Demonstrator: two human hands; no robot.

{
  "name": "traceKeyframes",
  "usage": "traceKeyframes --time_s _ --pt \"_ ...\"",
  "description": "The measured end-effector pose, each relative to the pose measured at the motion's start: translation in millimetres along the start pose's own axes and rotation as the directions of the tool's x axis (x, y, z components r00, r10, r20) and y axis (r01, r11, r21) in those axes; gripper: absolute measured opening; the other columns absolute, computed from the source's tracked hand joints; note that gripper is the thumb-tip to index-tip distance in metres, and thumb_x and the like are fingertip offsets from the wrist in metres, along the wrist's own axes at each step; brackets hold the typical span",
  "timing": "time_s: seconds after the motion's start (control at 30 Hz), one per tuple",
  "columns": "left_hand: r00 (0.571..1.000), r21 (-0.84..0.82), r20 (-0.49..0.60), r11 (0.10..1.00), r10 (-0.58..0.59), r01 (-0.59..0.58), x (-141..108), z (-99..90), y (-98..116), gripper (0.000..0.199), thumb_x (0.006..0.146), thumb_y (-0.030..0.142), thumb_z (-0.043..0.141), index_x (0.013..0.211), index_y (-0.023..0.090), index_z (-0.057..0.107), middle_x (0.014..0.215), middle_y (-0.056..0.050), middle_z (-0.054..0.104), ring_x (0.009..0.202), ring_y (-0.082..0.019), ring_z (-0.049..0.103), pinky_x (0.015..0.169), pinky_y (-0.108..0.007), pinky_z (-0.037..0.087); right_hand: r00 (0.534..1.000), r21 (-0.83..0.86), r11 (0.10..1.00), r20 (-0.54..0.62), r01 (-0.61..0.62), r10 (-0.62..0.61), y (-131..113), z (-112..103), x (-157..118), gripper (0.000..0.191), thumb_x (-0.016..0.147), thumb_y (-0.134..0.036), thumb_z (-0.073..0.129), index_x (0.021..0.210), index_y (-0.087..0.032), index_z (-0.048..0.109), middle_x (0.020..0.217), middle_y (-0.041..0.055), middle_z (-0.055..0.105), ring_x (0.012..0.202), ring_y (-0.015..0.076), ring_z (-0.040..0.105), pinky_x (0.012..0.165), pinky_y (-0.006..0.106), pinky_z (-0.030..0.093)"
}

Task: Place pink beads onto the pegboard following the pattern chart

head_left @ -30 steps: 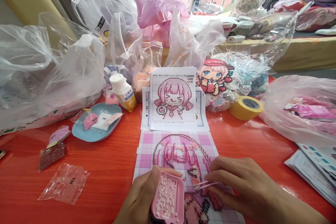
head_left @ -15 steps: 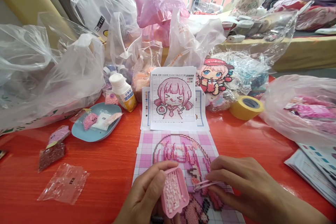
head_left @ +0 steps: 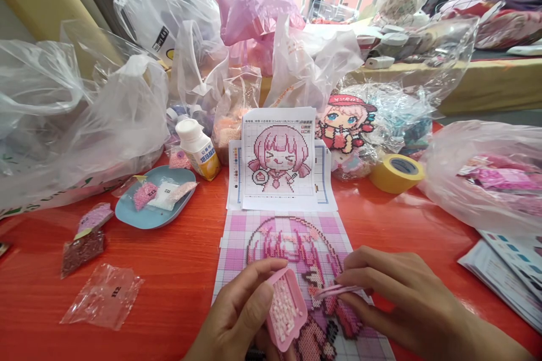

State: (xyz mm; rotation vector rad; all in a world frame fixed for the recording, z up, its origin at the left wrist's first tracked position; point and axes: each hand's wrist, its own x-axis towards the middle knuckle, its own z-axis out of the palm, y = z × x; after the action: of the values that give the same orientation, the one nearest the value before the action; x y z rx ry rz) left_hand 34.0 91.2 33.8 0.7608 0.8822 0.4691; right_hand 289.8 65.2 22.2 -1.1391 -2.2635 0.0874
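My left hand [head_left: 243, 307] grips a small pink tray [head_left: 300, 293] of pale pink and white fuse beads [head_left: 283, 307], tilted over the pegboard. In my right hand [head_left: 389, 293] a pair of pink tweezers [head_left: 339, 290] is pinched, its tips over the board just right of the tray. Whether a bead sits in the tips is too small to tell. Below both hands lies the gridded pegboard [head_left: 232, 237], partly filled with pink and dark beads outlining a cartoon figure. Behind it stands a printed pattern sheet [head_left: 279, 201] with a pink-haired character.
Left on the red table [head_left: 182, 271] are a blue plate [head_left: 127, 215] with bead packets, more bead bags [head_left: 84, 242] and a clear bag marked H2 [head_left: 104, 296]. A white bottle [head_left: 197, 146], yellow tape roll [head_left: 396, 174] and plastic bags [head_left: 486, 180] stand around. Papers [head_left: 499, 276] lie at right.
The tray has shifted slightly right and turned in my left hand. My right hand has moved a little right, and the tweezers' arms look closer together.
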Motion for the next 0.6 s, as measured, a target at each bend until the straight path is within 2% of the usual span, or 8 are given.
traceKeyframes --time_s 0.3,0.43,0.6 --pt "0.999 -0.023 0.029 1.000 -0.017 0.018 0.0 -1.7 -3.7 0.072 0.080 0.067 0.060 0.130 0.016 0.048 0.063 -0.005 0.074 0.053 -0.012 0.066 0.054 -0.020 0.048 0.999 0.002 1.000 -0.033 -0.018 0.018 -3.4 0.6 1.0 0.010 0.096 -0.024 0.052 0.092 -0.021 0.060 0.079 0.0013 0.065 0.061 0.0103 0.061 0.051 0.023 0.042" --pt "0.999 0.001 0.047 1.000 -0.005 0.005 -0.1 0.6 -3.1 0.067 0.080 0.065 0.061 0.127 0.019 0.050 0.064 -0.002 0.071 0.056 -0.013 0.067 0.054 -0.019 0.047 1.000 0.023 1.000 -0.029 -0.007 0.007 -6.3 0.1 2.6 0.011 0.096 -0.025 0.051 0.094 -0.023 0.062 0.080 0.0014 0.067 0.064 0.0111 0.064 0.053 0.022 0.044" --pt "0.998 -0.017 0.058 1.000 -0.005 0.006 -1.0 3.2 -3.2 0.064 0.078 0.064 0.064 0.125 0.023 0.052 0.085 -0.002 0.069 0.056 -0.010 0.066 0.052 -0.018 0.045 0.999 0.019 1.000 -0.041 0.018 -0.017 -10.3 -2.7 7.8 0.015 0.099 -0.029 0.048 0.094 -0.024 0.061 0.079 0.0006 0.068 0.066 0.0109 0.066 0.054 0.022 0.047"
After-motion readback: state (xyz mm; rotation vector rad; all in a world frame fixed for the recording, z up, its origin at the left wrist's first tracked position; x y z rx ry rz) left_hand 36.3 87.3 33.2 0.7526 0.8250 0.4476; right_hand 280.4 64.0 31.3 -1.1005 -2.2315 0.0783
